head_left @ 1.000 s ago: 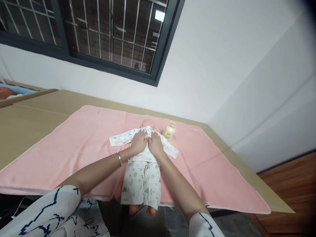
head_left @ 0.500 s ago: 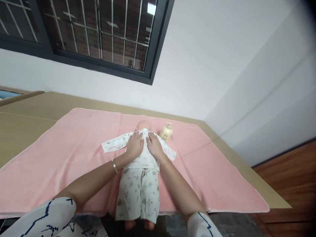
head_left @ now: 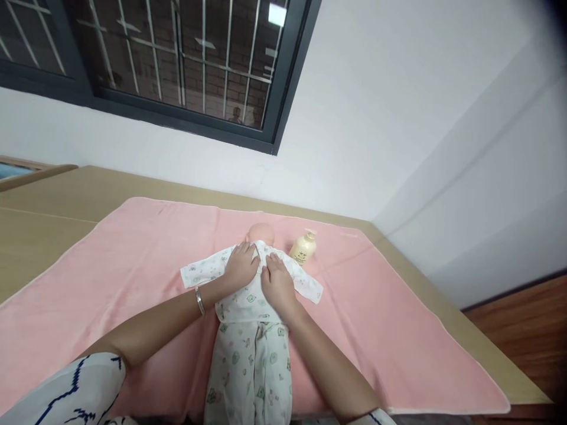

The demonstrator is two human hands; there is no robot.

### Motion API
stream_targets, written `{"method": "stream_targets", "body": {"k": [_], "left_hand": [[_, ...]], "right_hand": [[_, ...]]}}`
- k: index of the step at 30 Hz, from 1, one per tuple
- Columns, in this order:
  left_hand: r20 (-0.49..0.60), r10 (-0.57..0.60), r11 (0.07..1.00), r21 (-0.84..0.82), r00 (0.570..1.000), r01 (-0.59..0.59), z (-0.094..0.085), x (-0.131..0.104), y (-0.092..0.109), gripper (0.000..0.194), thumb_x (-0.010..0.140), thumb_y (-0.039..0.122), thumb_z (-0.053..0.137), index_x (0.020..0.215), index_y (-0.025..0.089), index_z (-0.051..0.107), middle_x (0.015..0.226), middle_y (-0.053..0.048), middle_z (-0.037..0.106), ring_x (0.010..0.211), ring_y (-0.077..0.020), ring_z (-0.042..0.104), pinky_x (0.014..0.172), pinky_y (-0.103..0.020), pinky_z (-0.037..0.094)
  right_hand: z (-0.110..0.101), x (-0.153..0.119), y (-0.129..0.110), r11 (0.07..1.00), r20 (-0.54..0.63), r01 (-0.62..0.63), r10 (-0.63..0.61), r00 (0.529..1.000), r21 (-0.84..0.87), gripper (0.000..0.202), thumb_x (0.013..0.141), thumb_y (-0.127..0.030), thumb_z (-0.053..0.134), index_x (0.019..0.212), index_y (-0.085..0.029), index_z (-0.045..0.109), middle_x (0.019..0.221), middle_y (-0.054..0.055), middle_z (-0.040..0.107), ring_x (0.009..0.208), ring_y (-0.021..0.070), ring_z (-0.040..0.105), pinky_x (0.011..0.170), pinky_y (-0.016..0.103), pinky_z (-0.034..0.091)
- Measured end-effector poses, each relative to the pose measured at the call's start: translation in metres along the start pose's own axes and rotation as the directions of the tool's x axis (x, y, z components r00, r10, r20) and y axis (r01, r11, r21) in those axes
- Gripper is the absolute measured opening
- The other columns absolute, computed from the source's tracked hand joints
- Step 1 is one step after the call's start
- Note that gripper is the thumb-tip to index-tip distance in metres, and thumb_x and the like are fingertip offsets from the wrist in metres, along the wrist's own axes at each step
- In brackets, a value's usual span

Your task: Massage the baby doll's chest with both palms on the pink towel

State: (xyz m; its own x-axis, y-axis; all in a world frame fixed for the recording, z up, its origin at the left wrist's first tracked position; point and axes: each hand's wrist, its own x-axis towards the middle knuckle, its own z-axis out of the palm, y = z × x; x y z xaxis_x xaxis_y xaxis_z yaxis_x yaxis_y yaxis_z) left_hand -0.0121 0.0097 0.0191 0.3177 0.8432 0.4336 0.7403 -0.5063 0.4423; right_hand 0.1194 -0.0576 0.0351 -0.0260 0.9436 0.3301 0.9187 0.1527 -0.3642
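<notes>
A baby doll (head_left: pixel 252 304) in white printed long-sleeved top and trousers lies stretched out, its sleeves spread to both sides. Only the smooth, bare top of its head (head_left: pixel 260 233) shows beyond the collar. My left hand (head_left: pixel 241 267) rests flat on the upper left of the doll's top, fingers extended toward the collar. On the upper right lies my right hand (head_left: pixel 278 284), flat too and a little lower, its thumb apart from the fingers. Neither hand grasps anything. A cream pump bottle (head_left: pixel 303 248) stands just beyond the doll's right sleeve.
Under the doll a pink blanket (head_left: pixel 146 254) covers much of the wooden table (head_left: pixel 53 195). White walls (head_left: pixel 354 118) rise behind and at the right. A dark-framed barred window (head_left: pixel 186 112) is set above the table. Brown wood panelling (head_left: pixel 527 330) is at the lower right.
My right hand has slid slightly down the doll's top, while my left hand stays near the collar. The whole view has shifted a little, and the doll's feet are now out of frame.
</notes>
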Motion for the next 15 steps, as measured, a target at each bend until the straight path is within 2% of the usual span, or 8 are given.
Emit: {"method": "stream_targets", "body": {"k": [4, 8, 11, 15], "left_hand": [[-0.01, -0.019, 1.0, 0.006, 1.0, 0.019, 0.005, 0.0, 0.003, 0.042, 0.095, 0.027, 0.038, 0.131, 0.011, 0.052, 0.137, -0.018, 0.056, 0.137, -0.0313, 0.043, 0.113, -0.05, 0.032], [-0.02, 0.054, 0.998, 0.015, 0.998, -0.054, 0.008, -0.016, 0.012, 0.045, 0.095, 0.026, 0.038, 0.136, 0.011, 0.05, 0.145, -0.017, 0.049, 0.14, -0.0315, 0.039, 0.116, -0.051, 0.029], [-0.014, 0.107, 0.994, -0.015, 0.994, -0.108, 0.007, -0.027, 0.015, 0.045, 0.095, 0.024, 0.037, 0.137, 0.014, 0.05, 0.149, -0.013, 0.047, 0.142, -0.0292, 0.036, 0.117, -0.051, 0.026], [0.004, 0.068, 0.997, -0.041, 0.998, -0.067, 0.003, -0.022, 0.01, 0.045, 0.095, 0.024, 0.037, 0.137, 0.017, 0.051, 0.149, -0.011, 0.047, 0.143, -0.0275, 0.035, 0.118, -0.05, 0.027]], "right_hand": [[-0.003, -0.006, 0.0, 0.999, -0.01, 0.012, -0.012, 1.0, 0.045, 0.046, 0.095, -0.026, 0.037, 0.136, -0.013, 0.054, 0.146, 0.013, 0.049, 0.141, 0.0246, 0.038, 0.118, 0.042, 0.028], [-0.008, 0.014, 0.01, 0.993, -0.002, -0.007, 0.008, 1.0, 0.118, 0.044, 0.096, -0.025, 0.035, 0.133, -0.013, 0.056, 0.145, 0.013, 0.05, 0.139, 0.0226, 0.041, 0.118, 0.041, 0.028], [-0.006, 0.032, 0.016, 0.992, 0.023, -0.056, 0.053, 0.998, 0.111, 0.046, 0.096, -0.026, 0.034, 0.135, -0.011, 0.054, 0.145, 0.016, 0.05, 0.14, 0.0249, 0.039, 0.118, 0.045, 0.025], [0.0, 0.033, 0.009, 0.996, 0.057, -0.079, 0.077, 0.995, 0.035, 0.051, 0.097, -0.027, 0.033, 0.141, -0.004, 0.046, 0.149, 0.02, 0.042, 0.143, 0.0294, 0.033, 0.119, 0.05, 0.021]]}}
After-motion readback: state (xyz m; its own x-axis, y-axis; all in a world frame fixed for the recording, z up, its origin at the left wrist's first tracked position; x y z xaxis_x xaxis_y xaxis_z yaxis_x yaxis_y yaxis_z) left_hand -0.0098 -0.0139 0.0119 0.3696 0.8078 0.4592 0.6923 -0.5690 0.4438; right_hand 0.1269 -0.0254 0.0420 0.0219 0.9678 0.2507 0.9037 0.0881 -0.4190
